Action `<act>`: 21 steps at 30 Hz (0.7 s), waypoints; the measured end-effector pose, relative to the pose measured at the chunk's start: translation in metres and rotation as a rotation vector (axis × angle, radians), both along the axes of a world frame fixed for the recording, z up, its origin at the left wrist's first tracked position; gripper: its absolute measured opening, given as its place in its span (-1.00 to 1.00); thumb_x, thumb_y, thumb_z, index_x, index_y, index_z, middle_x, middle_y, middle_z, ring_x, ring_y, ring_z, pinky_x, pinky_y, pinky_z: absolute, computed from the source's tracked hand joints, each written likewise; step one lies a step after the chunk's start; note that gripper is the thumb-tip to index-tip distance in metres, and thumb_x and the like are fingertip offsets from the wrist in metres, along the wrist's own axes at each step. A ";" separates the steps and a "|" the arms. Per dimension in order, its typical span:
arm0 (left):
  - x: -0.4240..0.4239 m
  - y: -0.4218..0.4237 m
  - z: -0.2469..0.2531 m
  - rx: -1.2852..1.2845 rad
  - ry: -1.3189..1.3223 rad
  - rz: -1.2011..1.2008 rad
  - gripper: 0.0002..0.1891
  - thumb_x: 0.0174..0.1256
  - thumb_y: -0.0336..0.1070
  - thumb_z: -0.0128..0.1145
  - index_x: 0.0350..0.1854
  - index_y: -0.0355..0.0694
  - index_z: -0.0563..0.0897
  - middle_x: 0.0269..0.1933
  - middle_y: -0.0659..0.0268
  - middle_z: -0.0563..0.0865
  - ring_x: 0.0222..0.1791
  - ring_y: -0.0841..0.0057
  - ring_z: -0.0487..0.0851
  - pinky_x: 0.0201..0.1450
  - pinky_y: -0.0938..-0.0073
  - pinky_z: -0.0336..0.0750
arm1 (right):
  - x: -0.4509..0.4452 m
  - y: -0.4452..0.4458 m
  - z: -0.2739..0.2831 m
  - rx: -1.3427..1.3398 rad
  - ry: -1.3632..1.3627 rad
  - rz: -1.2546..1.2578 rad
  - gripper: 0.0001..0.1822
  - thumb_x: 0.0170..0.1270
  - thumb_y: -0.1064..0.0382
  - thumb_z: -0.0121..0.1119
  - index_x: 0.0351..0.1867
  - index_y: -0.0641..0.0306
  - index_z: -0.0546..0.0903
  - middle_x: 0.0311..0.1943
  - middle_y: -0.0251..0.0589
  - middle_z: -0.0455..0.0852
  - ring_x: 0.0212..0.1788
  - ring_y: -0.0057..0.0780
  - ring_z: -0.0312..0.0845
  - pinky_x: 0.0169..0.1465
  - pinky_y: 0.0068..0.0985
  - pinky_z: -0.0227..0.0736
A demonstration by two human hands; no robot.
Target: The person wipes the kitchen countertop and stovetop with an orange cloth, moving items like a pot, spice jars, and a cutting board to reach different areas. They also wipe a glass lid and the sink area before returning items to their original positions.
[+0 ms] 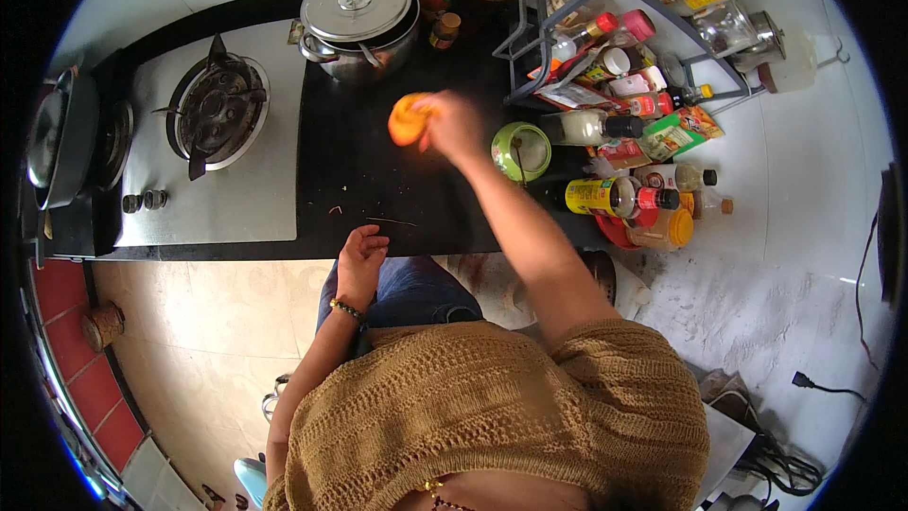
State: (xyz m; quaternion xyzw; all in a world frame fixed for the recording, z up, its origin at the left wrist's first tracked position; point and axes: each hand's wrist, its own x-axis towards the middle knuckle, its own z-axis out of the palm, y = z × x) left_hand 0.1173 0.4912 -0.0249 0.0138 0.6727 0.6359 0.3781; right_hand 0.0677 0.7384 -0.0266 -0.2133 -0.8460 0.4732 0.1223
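An orange cloth (408, 121) is bunched in my right hand (452, 129), which is blurred over the black countertop (340, 149) in front of the steel pot. My left hand (364, 250) holds nothing, its fingers loosely curled at the counter's front edge. Small crumbs and a thin brown strand (390, 221) lie on the counter between the hands. A green jar (501, 152) with a spoon in it stands just right of my right hand. Whether the cloth touches the counter cannot be told.
A lidded steel pot (383, 60) stands at the back, small bottles beside it. The gas hob (269, 184) is on the left, with a dark pan (78, 135) at its far end. A grey rack (528, 89), a clear bottle (585, 128) and several sauce bottles crowd the right.
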 end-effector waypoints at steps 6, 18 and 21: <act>0.003 -0.005 -0.006 -0.040 -0.007 -0.020 -0.65 -0.01 -0.63 -0.03 -0.09 -0.37 0.38 -0.26 0.17 0.59 -0.23 0.54 0.55 -0.15 0.62 0.42 | -0.005 0.098 -0.034 0.533 -0.347 -0.127 -0.54 -0.02 0.33 0.05 0.02 0.07 0.43 -0.01 -0.13 0.42 0.04 -0.13 0.28 0.06 -0.36 0.23; -0.014 0.001 -0.005 -0.023 -0.069 0.000 -0.65 0.02 -0.57 -0.05 -0.06 -0.32 0.39 -0.24 0.20 0.60 -0.27 0.57 0.55 -0.24 0.62 0.44 | 0.034 -0.096 -0.045 0.284 0.128 0.027 -0.62 -0.14 0.54 0.02 -0.23 0.11 0.61 -0.24 -0.12 0.58 -0.15 -0.22 0.48 -0.09 -0.42 0.37; -0.017 -0.001 -0.006 -0.002 -0.081 -0.005 -0.65 0.02 -0.57 -0.05 -0.07 -0.30 0.39 -0.24 0.21 0.60 -0.28 0.57 0.55 -0.25 0.63 0.43 | 0.025 -0.068 -0.047 -0.093 0.101 -0.083 -0.66 -0.17 0.54 -0.01 -0.36 0.09 0.65 -0.34 -0.16 0.63 -0.28 -0.27 0.56 -0.16 -0.49 0.42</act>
